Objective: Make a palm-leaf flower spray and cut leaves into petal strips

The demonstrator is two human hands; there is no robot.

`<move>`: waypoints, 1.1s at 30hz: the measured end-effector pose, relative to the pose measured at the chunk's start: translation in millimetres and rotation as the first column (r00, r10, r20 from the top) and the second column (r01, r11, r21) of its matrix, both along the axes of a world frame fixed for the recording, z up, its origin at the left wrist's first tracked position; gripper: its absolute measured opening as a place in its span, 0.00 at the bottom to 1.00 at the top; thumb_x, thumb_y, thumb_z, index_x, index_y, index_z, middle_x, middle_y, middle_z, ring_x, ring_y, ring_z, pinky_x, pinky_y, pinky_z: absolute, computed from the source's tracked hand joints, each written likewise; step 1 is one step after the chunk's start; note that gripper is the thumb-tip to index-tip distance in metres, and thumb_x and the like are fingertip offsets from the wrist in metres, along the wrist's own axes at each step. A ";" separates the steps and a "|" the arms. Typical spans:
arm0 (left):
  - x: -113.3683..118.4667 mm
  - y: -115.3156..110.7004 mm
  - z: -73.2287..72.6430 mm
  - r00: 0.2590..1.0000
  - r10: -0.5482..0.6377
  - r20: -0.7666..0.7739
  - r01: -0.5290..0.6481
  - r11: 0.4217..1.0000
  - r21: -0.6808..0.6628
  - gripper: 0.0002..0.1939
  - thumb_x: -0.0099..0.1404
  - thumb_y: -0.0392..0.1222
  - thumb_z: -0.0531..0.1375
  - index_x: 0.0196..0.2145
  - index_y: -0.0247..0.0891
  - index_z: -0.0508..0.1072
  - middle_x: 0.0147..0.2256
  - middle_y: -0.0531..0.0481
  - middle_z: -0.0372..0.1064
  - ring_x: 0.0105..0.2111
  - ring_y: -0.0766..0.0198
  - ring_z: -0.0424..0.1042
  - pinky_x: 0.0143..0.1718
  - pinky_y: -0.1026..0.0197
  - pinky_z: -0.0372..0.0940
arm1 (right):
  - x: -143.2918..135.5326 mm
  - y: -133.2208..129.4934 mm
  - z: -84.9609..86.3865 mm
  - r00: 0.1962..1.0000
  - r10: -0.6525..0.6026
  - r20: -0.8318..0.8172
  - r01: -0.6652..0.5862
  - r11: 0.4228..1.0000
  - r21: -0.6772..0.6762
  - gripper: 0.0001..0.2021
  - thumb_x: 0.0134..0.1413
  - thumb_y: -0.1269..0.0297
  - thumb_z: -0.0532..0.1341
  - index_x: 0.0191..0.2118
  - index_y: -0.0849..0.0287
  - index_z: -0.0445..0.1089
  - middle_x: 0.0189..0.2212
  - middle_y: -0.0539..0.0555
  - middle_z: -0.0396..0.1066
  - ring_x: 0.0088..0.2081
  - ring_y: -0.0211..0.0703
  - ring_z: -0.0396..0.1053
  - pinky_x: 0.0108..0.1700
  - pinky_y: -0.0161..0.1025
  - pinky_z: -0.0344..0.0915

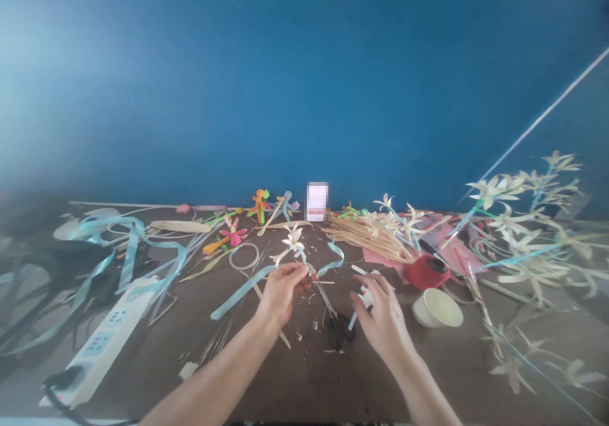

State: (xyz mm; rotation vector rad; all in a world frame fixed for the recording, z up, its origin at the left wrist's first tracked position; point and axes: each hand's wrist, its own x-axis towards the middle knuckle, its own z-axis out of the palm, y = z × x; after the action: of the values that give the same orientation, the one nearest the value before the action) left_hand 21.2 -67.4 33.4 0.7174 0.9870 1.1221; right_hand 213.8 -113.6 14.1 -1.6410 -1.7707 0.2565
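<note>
Far left at 8 o'clock: white power strip (pixel 102 340) lying diagonal on the brown table (pixel 304 381), black cord at its near end. Above it, around 9 to 10 o'clock, loose light-blue ribbon (pixel 128 248) in tangled loops over the tabletop. Toward 11 o'clock of the hands: pink woven flower (pixel 233 233), orange woven figure (pixel 259 204), clear tape ring (pixel 244 256) lying flat. Centre: left hand (pixel 281 290) closed in a narrow pinch on the stem of a cream straw flower (pixel 294 241), bloom sticking up at 12 o'clock of the hand; a light-blue ribbon strip (pixel 240 293) trails from the pinch down to 8 o'clock and another end curls off to 2 o'clock. Just right of that hand, black-handled scissors (pixel 335 324) lie on the table, handles toward 6 o'clock, between both hands, touching neither. Right hand (pixel 380 315) curled around a small white object (pixel 366 297), fingers closed on it; what it is, cannot tell. At 1 o'clock of the right hand: pile of straw strips (pixel 371 236), red tape roll (pixel 427 271), then a cream cup (pixel 438 307) lying at 3 o'clock. Far right, 2 to 4 o'clock: finished straw flower sprays (pixel 528 223) on blue stems. Blue wall (pixel 304 83) behind.
</note>
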 end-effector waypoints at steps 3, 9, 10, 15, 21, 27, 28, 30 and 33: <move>2.8 -2.0 1.4 1.000 -0.005 -0.003 0.005 1.000 0.009 0.11 0.47 0.44 0.62 0.26 0.33 0.73 0.28 0.44 0.72 0.30 0.62 0.70 0.29 0.65 0.61 | -33.9 8.0 19.6 0.919 0.161 -0.360 -0.187 0.981 -0.040 0.08 0.51 0.64 0.53 0.37 0.58 0.63 0.34 0.55 0.67 0.37 0.44 0.65 0.40 0.40 0.62; 0.4 -4.7 2.9 0.999 0.047 0.016 -0.048 0.998 0.032 0.09 0.46 0.42 0.63 0.25 0.34 0.73 0.27 0.49 0.70 0.28 0.66 0.67 0.31 0.65 0.61 | -70.0 19.2 16.2 0.728 0.130 -0.674 -0.268 0.958 -0.103 0.07 0.49 0.63 0.56 0.34 0.59 0.62 0.26 0.51 0.68 0.28 0.39 0.66 0.31 0.35 0.63; -0.5 -5.0 2.5 0.999 0.049 0.016 -0.050 0.998 0.040 0.09 0.47 0.42 0.63 0.25 0.34 0.73 0.26 0.49 0.70 0.27 0.67 0.67 0.31 0.65 0.61 | -72.5 19.8 15.2 0.720 0.127 -0.682 -0.265 0.959 -0.102 0.07 0.48 0.63 0.56 0.34 0.59 0.62 0.26 0.51 0.68 0.27 0.39 0.66 0.30 0.35 0.63; -3.2 -7.8 1.2 1.000 0.030 0.008 -0.030 0.999 0.033 0.09 0.48 0.42 0.62 0.27 0.34 0.73 0.28 0.48 0.69 0.29 0.66 0.66 0.32 0.64 0.61 | -79.3 19.6 17.4 0.765 0.114 -0.633 -0.212 0.974 -0.081 0.06 0.47 0.64 0.56 0.33 0.59 0.63 0.23 0.49 0.66 0.24 0.37 0.63 0.29 0.34 0.61; -3.5 -9.6 3.9 0.998 0.045 0.041 -0.045 0.999 -0.002 0.07 0.47 0.40 0.62 0.25 0.34 0.72 0.26 0.49 0.67 0.28 0.66 0.66 0.32 0.63 0.62 | -81.5 20.4 20.5 0.805 0.097 -0.586 -0.175 0.982 -0.077 0.06 0.48 0.63 0.55 0.32 0.60 0.65 0.21 0.50 0.66 0.23 0.37 0.63 0.27 0.33 0.61; -3.6 -9.6 5.4 0.997 0.071 0.036 -0.070 0.997 -0.015 0.08 0.45 0.40 0.63 0.24 0.34 0.72 0.25 0.51 0.67 0.26 0.67 0.65 0.30 0.64 0.62 | -83.1 18.7 21.8 0.853 0.090 -0.514 -0.149 0.986 -0.075 0.06 0.48 0.64 0.54 0.32 0.59 0.65 0.21 0.49 0.66 0.23 0.37 0.64 0.27 0.32 0.61; -3.8 -9.6 4.9 0.997 0.073 0.026 -0.072 0.997 -0.018 0.08 0.45 0.41 0.64 0.24 0.34 0.72 0.24 0.51 0.67 0.25 0.67 0.65 0.29 0.65 0.61 | -83.5 18.0 22.8 0.872 0.092 -0.481 -0.145 0.987 -0.072 0.06 0.47 0.64 0.55 0.33 0.58 0.64 0.20 0.48 0.66 0.22 0.37 0.64 0.27 0.32 0.60; -4.5 -9.6 3.4 0.997 0.072 0.008 -0.071 0.997 -0.022 0.08 0.45 0.41 0.64 0.24 0.34 0.72 0.23 0.52 0.67 0.24 0.68 0.65 0.28 0.65 0.61 | -84.3 16.9 25.0 0.908 0.089 -0.410 -0.125 0.990 -0.063 0.07 0.46 0.65 0.55 0.34 0.58 0.64 0.19 0.47 0.65 0.21 0.36 0.63 0.26 0.31 0.59; -5.8 -9.6 1.5 0.998 0.055 -0.009 -0.055 0.998 -0.016 0.08 0.47 0.41 0.63 0.24 0.34 0.72 0.23 0.52 0.67 0.25 0.68 0.65 0.29 0.65 0.61 | -85.3 16.8 27.3 0.938 0.061 -0.341 -0.081 0.996 -0.045 0.06 0.47 0.65 0.54 0.32 0.57 0.64 0.19 0.47 0.65 0.21 0.36 0.63 0.26 0.31 0.58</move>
State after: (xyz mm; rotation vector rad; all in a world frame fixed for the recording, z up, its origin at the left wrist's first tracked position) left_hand 15.3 -77.0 34.9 0.6862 1.0269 1.1584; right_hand 128.5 -96.8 41.5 -1.4696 -1.5701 0.5938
